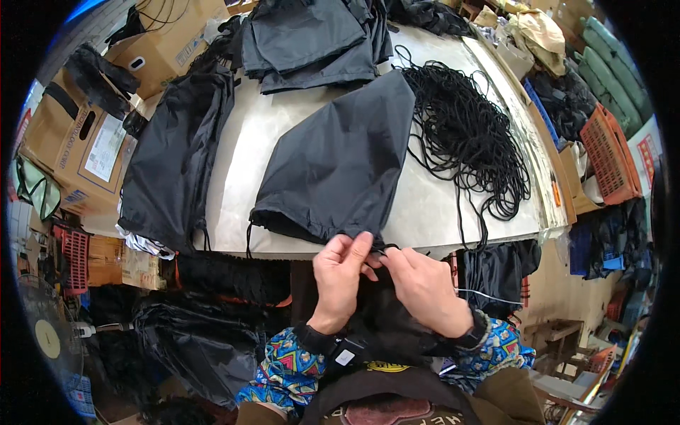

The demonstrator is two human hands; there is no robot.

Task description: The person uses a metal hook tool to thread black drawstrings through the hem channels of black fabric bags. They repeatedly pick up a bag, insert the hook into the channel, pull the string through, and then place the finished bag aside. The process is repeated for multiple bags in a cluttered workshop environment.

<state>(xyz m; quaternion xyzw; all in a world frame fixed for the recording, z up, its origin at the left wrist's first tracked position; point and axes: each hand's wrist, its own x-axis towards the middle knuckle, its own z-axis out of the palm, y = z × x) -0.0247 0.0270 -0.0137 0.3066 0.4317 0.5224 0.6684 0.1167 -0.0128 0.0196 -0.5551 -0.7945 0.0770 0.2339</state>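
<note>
A black drawstring bag lies flat and slanted on the pale table, its gathered mouth at the near edge. My left hand is closed on the near right corner of this bag, thumb on top. Close beside it, the fingertips of my right hand pinch a short black cord at the same corner. The fingers partly hide the cord's end. From the bag's other near corner a cord loop hangs over the table edge. A loose heap of black cords lies right of the bag.
More black bags lie at the table's left, and another stack sits at the far side. Cardboard boxes stand on the left. An orange crate is at the right. Black material fills the space below the table's near edge.
</note>
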